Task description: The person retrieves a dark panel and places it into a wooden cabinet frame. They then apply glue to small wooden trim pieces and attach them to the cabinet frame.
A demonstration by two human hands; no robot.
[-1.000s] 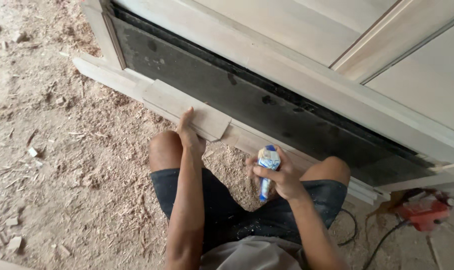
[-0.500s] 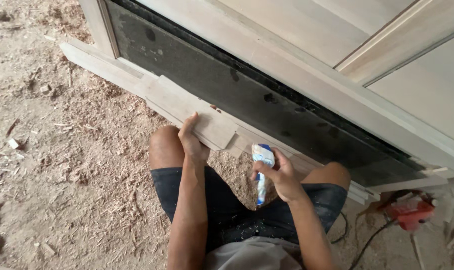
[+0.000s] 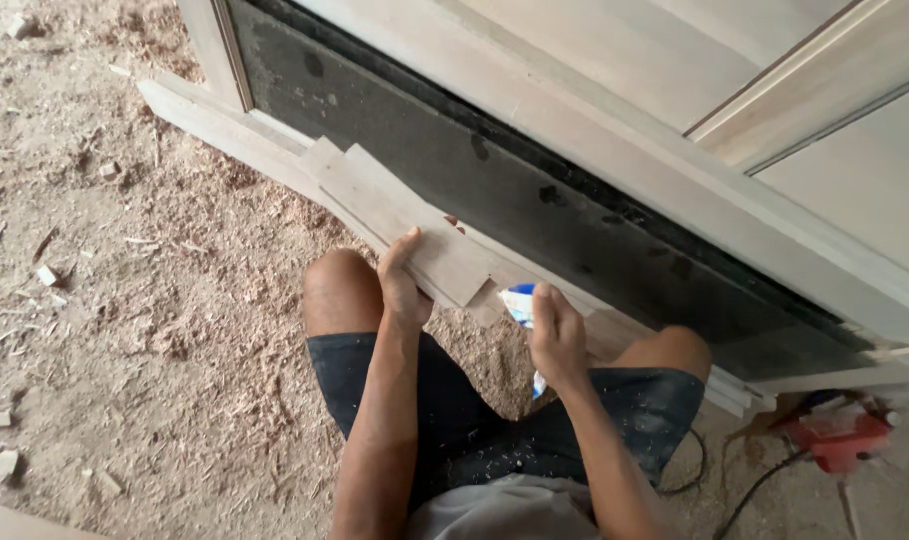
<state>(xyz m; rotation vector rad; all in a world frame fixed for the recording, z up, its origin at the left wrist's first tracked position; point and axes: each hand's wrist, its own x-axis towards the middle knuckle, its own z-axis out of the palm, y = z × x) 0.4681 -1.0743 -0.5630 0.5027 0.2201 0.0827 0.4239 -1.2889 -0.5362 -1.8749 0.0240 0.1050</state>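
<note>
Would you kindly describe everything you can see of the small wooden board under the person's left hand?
The small wooden board is a flat, pale, unfinished piece with straight-cut edges and visible grain. It lies slanted on the long wooden rail at the foot of the door frame, beside the dark mesh panel. The left hand presses on its near edge; its lower right end overhangs the sawdust floor.

The left hand (image 3: 402,285) rests on a flat wooden strip (image 3: 399,215) lying along the door frame (image 3: 614,160). The right hand (image 3: 557,340) grips a blue-and-white bottle (image 3: 519,303) above the sawdust-covered floor (image 3: 124,330)
</note>
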